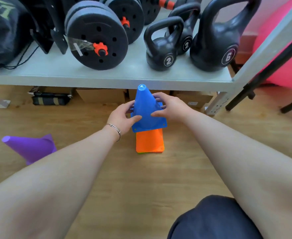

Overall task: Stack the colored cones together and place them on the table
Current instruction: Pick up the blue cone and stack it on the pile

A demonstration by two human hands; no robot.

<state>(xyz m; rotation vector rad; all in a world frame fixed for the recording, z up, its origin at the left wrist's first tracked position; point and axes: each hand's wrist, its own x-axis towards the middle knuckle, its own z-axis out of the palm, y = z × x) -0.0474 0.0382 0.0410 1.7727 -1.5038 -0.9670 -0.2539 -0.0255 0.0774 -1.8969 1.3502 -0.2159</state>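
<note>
A blue cone stands upright over an orange cone on the wooden floor, its base raised above the orange base. A thin green edge shows under the orange base. My left hand grips the blue cone's left side and my right hand grips its right side. A purple cone lies on its side on the floor at the left, partly hidden by my left forearm.
Just behind the cones runs a low grey shelf with black weight plates, kettlebells and a black bag. Cardboard boxes sit under it. Black metal legs stand at the right. My knee is at the bottom right.
</note>
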